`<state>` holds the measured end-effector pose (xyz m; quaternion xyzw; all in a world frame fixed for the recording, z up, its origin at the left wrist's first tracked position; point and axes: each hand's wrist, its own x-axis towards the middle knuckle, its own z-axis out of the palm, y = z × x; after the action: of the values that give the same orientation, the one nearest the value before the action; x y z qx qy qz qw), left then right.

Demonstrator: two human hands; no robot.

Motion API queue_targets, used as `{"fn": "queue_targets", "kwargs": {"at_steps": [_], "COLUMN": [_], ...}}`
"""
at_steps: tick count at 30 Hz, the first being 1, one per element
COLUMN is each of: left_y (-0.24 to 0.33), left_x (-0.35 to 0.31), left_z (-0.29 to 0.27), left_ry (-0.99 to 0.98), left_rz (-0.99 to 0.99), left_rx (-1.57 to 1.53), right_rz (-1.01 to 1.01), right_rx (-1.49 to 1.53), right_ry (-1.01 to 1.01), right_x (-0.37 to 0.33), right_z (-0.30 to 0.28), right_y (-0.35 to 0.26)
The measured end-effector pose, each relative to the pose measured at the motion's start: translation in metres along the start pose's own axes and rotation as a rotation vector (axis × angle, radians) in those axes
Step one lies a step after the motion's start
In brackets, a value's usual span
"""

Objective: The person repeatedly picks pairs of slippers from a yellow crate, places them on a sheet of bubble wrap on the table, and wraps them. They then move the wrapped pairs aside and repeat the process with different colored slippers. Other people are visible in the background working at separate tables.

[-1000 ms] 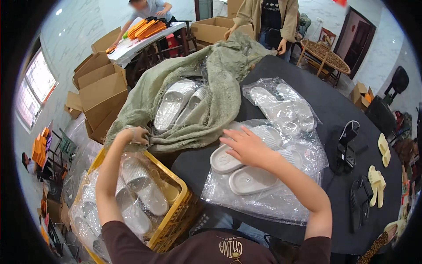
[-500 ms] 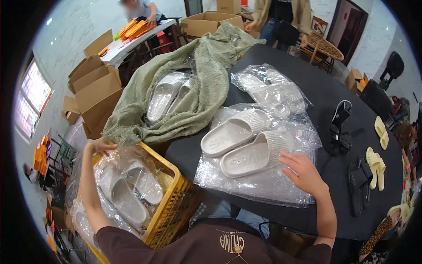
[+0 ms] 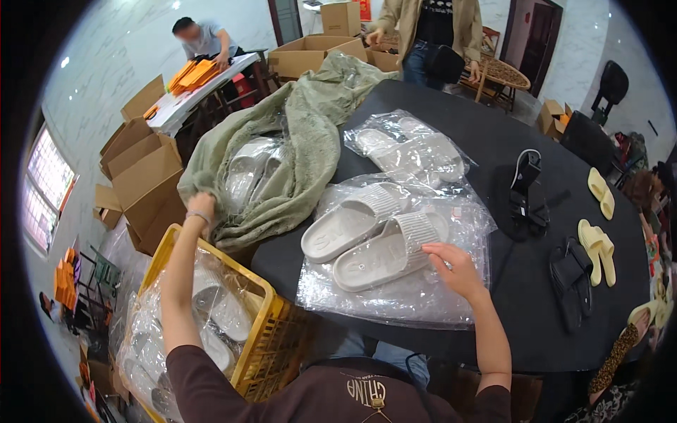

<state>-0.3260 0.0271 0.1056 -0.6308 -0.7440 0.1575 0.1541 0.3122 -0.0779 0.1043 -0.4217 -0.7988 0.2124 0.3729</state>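
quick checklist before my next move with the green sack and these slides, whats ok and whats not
1. Left hand at the near edge of the loose green woven sack: ok.
2. Left grip closed on the cloth: cannot tell, fingers obscured.
3. Pale grey ribbed-strap slides side by side, soles down: ok.
4. Right hand touching the nearer slide: cannot tell, fingertips overlap its strap in view.
5. Sack fully covering the pale slides inside it: not ok, they show through its opening.
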Motion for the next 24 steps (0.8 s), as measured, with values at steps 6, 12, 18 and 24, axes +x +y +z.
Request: {"fn": "queue_targets", "kwargs": {"at_steps": [6, 12, 18, 24], "left_y": [0.031, 0.054, 0.165, 0.241], "left_x": [0.016, -0.043, -0.154, -0.086], "left_z": [0.099, -0.071, -0.198, -0.138], "left_ry": [-0.789, -0.287, 0.182, 0.396], "left_rz": [0.049, -0.095, 0.186, 0.374], "left_rx": [0.141, 0.124, -0.491, -0.552], "right_rz": [0.039, 0.182, 0.357, 0.514], "right_rx": [0.241, 0.314, 0.344, 0.417], "right_ry": [0.069, 0.145, 0.461, -0.299], "right_x": [-0.005, -0.011, -0.020, -0.015], "right_z": [0.009, 0.009, 0.002, -0.008], "right_y": [0.021, 0.025, 0.046, 0.023]}}
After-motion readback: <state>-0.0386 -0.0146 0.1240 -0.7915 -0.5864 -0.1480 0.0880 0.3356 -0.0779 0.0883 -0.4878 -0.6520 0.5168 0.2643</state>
